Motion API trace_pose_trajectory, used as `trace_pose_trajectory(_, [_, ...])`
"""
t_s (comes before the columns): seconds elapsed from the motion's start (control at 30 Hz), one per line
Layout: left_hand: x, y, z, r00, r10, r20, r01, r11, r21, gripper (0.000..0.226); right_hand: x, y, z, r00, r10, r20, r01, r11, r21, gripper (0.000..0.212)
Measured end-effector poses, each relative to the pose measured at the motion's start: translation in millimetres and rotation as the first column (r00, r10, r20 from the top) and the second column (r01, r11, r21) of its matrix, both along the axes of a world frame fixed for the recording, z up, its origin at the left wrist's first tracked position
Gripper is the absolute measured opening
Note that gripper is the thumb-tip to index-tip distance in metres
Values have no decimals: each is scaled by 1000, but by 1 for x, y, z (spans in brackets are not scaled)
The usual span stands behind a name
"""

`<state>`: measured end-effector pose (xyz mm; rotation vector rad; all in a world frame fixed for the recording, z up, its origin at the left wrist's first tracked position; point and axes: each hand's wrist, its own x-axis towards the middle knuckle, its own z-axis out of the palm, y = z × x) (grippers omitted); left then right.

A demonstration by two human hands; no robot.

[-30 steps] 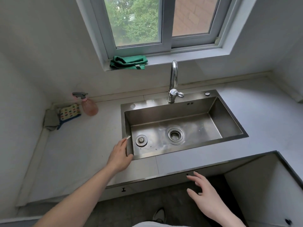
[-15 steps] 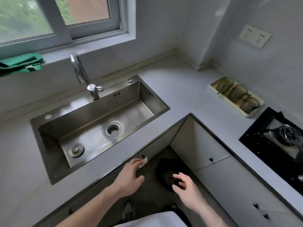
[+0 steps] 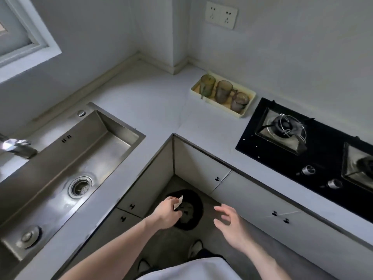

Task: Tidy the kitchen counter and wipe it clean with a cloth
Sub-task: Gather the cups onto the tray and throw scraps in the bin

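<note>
From the head camera, the left hand (image 3: 166,212) reaches forward and down from a bare forearm, held over the round black bin (image 3: 188,211) on the floor in the inner corner of the cabinets. Its fingers are curled, pinching a small white scrap (image 3: 178,202), seemingly paper or a label, that sticks up from the fingertips above the bin's opening. The right hand (image 3: 232,223) hangs just beside the bin at a similar height, palm turned toward the left hand, fingers spread and loosely bent, holding nothing.

The pale grey L-shaped counter (image 3: 153,106) wraps round both hands. Set into its left run is the rectangular stainless-steel sink (image 3: 66,158). Against the wall on the right run stands a cream rectangular tray (image 3: 245,113) with three tinted glass mugs (image 3: 223,90), and just beyond it the black glass gas hob (image 3: 302,142). No cloth is in view
</note>
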<state>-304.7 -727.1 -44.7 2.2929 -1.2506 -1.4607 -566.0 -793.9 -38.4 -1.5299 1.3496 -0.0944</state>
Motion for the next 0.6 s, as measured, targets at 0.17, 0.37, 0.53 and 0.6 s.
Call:
trace_pose_trajectory(0.17, [-23, -26, -7, 999, 10, 34, -11, 999, 43, 54, -36, -26, 5, 999, -30, 12, 30, 1000, 3, 35])
trace_pose_trajectory(0.37, [-45, -36, 7, 997, -43, 57, 46, 998, -52, 57, -69, -46, 19, 995, -99, 29, 99, 995, -6, 35])
trace_pose_trajectory(0.53, [-39, -61, 29, 984, -127, 128, 143, 982, -120, 57, -76, -47, 33, 983, -176, 53, 179, 983, -37, 36])
trace_pose_trajectory(0.6, [-35, -80, 38, 966, -207, 156, 228, 964, -134, 58, -77, -42, 38, 970, -237, 57, 239, 970, -45, 38])
